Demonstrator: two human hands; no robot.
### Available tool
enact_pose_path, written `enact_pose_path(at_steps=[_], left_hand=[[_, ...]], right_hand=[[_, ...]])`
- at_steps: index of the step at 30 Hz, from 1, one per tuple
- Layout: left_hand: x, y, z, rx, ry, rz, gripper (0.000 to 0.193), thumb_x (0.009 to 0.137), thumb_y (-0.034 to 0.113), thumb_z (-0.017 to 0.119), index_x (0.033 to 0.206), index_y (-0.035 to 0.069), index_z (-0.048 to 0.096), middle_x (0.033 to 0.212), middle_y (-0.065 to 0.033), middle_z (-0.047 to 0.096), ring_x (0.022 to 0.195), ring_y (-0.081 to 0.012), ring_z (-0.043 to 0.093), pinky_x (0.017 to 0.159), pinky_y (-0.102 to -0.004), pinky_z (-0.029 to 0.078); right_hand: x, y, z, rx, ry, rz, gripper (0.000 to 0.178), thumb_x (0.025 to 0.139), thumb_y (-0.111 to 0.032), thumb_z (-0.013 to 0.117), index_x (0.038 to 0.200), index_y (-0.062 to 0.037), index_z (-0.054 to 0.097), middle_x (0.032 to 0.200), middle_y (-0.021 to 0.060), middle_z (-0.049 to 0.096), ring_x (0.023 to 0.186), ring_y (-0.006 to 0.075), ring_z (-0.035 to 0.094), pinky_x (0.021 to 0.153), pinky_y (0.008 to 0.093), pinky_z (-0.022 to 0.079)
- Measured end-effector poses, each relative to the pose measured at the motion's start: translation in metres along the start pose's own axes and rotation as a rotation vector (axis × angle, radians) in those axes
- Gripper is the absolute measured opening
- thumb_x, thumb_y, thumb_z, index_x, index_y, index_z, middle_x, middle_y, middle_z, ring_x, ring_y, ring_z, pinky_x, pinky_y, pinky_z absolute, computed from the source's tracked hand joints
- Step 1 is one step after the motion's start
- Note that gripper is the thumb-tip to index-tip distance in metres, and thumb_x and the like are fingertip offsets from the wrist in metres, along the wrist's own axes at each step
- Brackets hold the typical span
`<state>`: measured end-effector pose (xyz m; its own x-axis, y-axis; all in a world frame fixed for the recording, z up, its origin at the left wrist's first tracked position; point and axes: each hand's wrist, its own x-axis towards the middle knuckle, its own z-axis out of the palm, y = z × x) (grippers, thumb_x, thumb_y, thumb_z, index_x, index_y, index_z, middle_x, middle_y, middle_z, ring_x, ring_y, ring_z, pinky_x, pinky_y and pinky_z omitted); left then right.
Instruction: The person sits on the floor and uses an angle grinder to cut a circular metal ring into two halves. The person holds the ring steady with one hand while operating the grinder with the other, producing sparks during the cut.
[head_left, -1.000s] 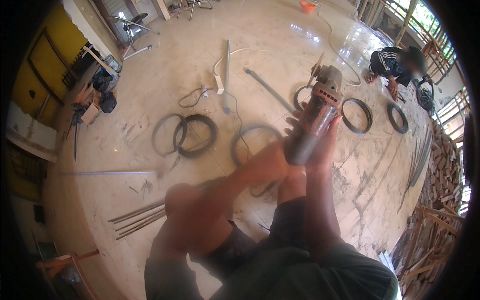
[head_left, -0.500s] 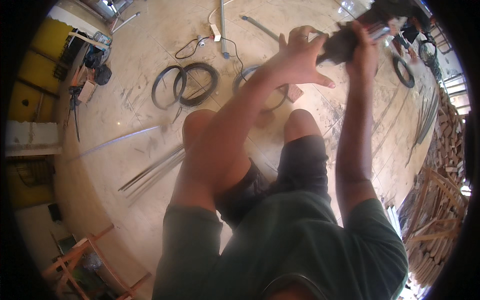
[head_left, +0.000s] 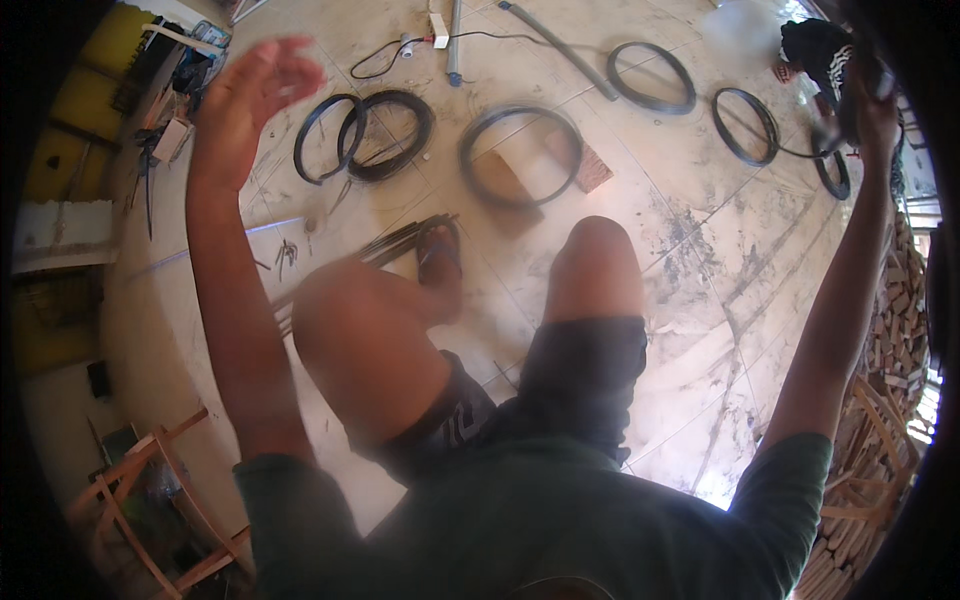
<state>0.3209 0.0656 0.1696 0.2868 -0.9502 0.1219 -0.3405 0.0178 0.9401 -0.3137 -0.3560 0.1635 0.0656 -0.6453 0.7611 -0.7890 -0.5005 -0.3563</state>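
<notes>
My left hand [head_left: 255, 95] is raised at the upper left, blurred, its fingers loosely bent and apart with nothing seen in them. Two overlapping black wire coils [head_left: 400, 135] lie on the floor to its right. Far out at the upper right, my right hand [head_left: 880, 118] is closed round a dark, blurred object [head_left: 848, 112] whose kind I cannot make out. Several more black coils lie near that hand, among them one ring [head_left: 745, 127] on the tiles. In the middle, a wire ring [head_left: 470, 165] rests over a brown block [head_left: 508, 200] and a reddish block [head_left: 592, 172].
A person in dark clothing [head_left: 808, 48] is at the far right. Grey pipes [head_left: 560, 48] and a white socket block [head_left: 438, 32] with a black cord lie at the back. Thin rods [head_left: 400, 240] lie by my foot. Stacked wood [head_left: 895, 340] lines the right; a wooden frame [head_left: 150, 500] stands left.
My hands have parted: the left swung to the far left, away from the dark object. My right hand carried that object further right. My left knee has moved outward.
</notes>
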Motion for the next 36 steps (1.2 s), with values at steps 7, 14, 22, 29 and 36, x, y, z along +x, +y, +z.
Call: enact_pose_path(at_steps=[7,14,22,29,36], left_hand=[[-0.039,-0.184,0.021,0.329,-0.194,-0.445,0.038,0.102,0.037,0.061,0.120,0.005,0.071,0.094,-0.0024,0.073,0.086,-0.0114,0.068,0.078,-0.0289,0.050],[-0.029,-0.324,0.117,0.284,-0.345,-0.157,0.029,0.102,0.025,0.064,0.118,0.002,0.070,0.102,-0.0102,0.073,0.095,-0.0204,0.071,0.088,-0.0349,0.054],[-0.024,-0.371,0.230,0.696,-0.414,0.373,0.047,0.095,0.039,0.071,0.135,0.014,0.067,0.133,-0.0119,0.060,0.133,-0.0357,0.047,0.111,-0.0544,0.037],[-0.036,-0.429,0.271,0.875,-0.310,0.568,0.033,0.091,0.026,0.069,0.122,0.018,0.072,0.113,-0.0077,0.065,0.114,-0.0316,0.057,0.103,-0.0504,0.043],[-0.036,-0.429,0.284,0.672,-0.214,0.552,0.033,0.085,0.011,0.073,0.116,0.019,0.078,0.104,-0.0050,0.062,0.098,-0.0289,0.059,0.093,-0.0482,0.045]], right_hand=[[-0.125,-0.013,0.153,0.241,-0.543,-0.060,0.055,0.086,-0.042,0.080,0.126,-0.0095,0.060,0.104,0.0203,0.073,0.100,0.0321,0.073,0.085,0.0430,0.054],[-0.192,-0.110,0.216,-0.124,-0.824,-0.121,0.067,0.078,-0.037,0.080,0.132,-0.0075,0.053,0.115,0.0243,0.071,0.110,0.0444,0.068,0.088,0.0527,0.054],[-0.259,-0.116,0.232,0.297,-1.240,0.241,0.056,0.082,-0.018,0.083,0.129,0.0018,0.058,0.112,0.0145,0.073,0.099,0.0248,0.070,0.094,0.0396,0.053],[-0.332,-0.093,0.209,0.374,-1.376,0.475,0.060,0.077,-0.019,0.084,0.129,-0.0004,0.060,0.111,0.0136,0.070,0.101,0.0239,0.067,0.094,0.0365,0.052],[-0.365,-0.084,0.209,0.216,-1.511,0.475,0.056,0.076,-0.024,0.083,0.123,-0.0016,0.062,0.106,0.0152,0.070,0.099,0.0253,0.068,0.090,0.0390,0.052]])
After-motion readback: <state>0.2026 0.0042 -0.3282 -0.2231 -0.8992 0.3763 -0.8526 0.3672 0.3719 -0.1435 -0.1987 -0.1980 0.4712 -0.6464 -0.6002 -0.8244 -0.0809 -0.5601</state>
